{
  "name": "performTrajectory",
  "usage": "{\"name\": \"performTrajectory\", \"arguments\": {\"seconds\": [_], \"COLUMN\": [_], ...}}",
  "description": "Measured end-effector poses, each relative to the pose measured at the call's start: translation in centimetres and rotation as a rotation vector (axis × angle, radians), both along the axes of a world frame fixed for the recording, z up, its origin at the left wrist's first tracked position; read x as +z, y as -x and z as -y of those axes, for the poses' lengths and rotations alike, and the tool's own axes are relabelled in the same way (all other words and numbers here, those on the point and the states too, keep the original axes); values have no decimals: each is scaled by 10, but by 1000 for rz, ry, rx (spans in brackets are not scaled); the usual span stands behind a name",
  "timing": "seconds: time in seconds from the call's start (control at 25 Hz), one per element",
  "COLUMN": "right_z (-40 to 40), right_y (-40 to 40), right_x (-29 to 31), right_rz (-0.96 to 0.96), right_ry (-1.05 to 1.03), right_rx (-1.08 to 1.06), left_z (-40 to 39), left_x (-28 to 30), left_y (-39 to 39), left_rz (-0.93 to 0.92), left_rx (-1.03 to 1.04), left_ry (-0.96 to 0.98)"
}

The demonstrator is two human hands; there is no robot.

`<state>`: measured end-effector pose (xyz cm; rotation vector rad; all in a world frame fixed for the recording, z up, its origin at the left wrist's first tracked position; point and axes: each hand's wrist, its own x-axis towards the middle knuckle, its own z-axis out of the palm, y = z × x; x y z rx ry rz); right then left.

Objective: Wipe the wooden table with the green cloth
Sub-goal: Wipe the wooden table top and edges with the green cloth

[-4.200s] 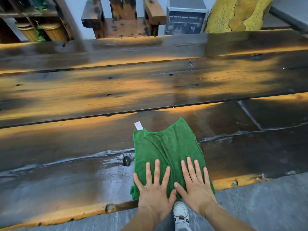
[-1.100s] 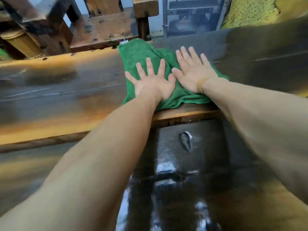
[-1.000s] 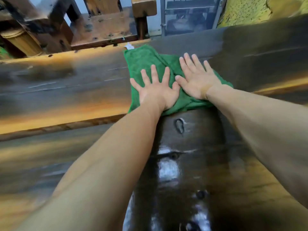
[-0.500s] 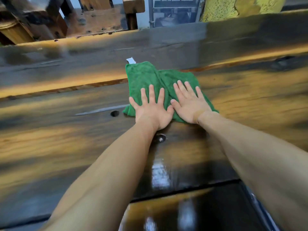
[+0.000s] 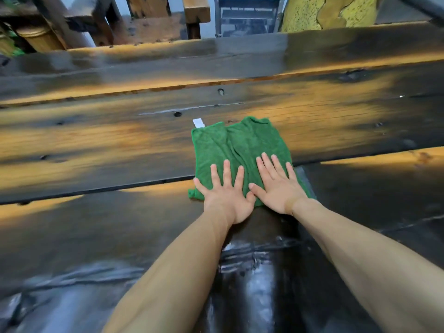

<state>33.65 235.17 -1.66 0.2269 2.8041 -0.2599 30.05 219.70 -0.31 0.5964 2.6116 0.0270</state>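
Note:
A green cloth (image 5: 237, 145) with a white tag (image 5: 198, 123) lies flat across the seam between two planks of the dark wooden table (image 5: 96, 145). My left hand (image 5: 225, 195) and my right hand (image 5: 276, 188) press side by side on the cloth's near half, palms down and fingers spread. Neither hand grips the fabric. Both bare forearms stretch out over the near plank. The cloth's near edge is hidden under my palms.
The near plank shines wet (image 5: 252, 272) below my arms. Beyond the table's far edge stand a wooden chair (image 5: 153, 27), a grey metal unit (image 5: 247, 18), a yellow mottled object (image 5: 326, 13) and wooden cylinders (image 5: 40, 39) at the far left.
Both hands have dragged the cloth back from the far edge of the table toward me, across the middle plank. It now straddles the nearer seam.

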Motion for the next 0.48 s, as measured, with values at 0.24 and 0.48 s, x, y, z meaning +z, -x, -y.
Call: {"name": "performTrajectory", "arguments": {"seconds": [0.24, 0.48], "right_z": [25, 44], "right_y": [-102, -193], "right_x": [7, 8], "right_rz": [59, 102], "right_ry": [29, -1], "right_rx": [22, 46], "left_z": [26, 48], "left_x": [8, 7], "left_y": [-107, -200], "left_rz": [62, 67], "left_rx": [11, 8], "left_ry": [15, 22]}}
